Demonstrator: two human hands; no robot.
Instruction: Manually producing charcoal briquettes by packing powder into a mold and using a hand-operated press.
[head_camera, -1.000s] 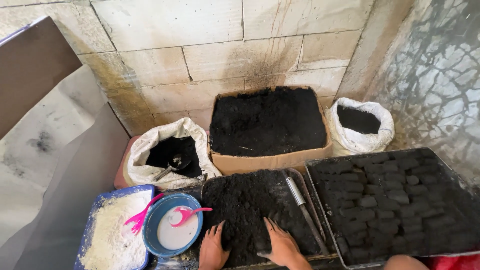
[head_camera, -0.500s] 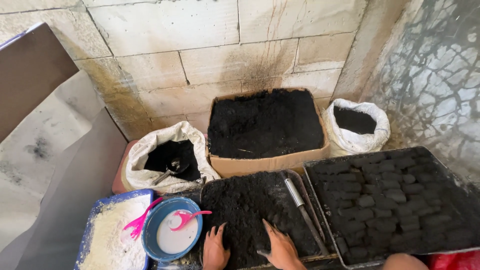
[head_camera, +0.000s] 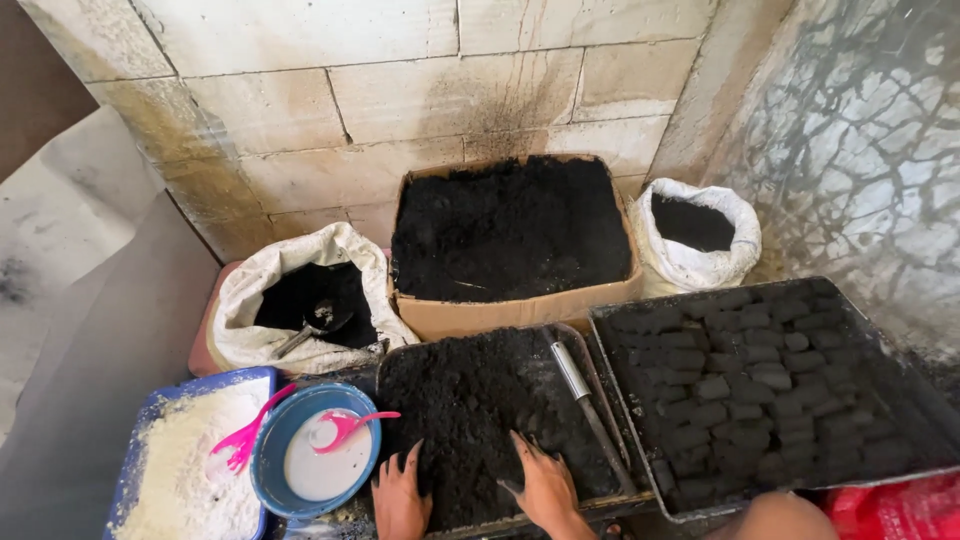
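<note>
Pressing into the black powder (head_camera: 470, 400), left hand (head_camera: 398, 497) and right hand (head_camera: 543, 485) have fingers spread

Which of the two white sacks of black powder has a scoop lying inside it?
The larger left sack, beside the cardboard box; a dark scoop lies inside. The smaller right sack holds only powder.

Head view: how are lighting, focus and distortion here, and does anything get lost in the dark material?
Head view: soft, even daylight, no glare; sharp overall, with slight wide-angle bending at the edges. The black powder in the tray swallows detail, and both left hand and right hand are cut by the bottom edge. The briquettes barely separate in shadow.
</note>
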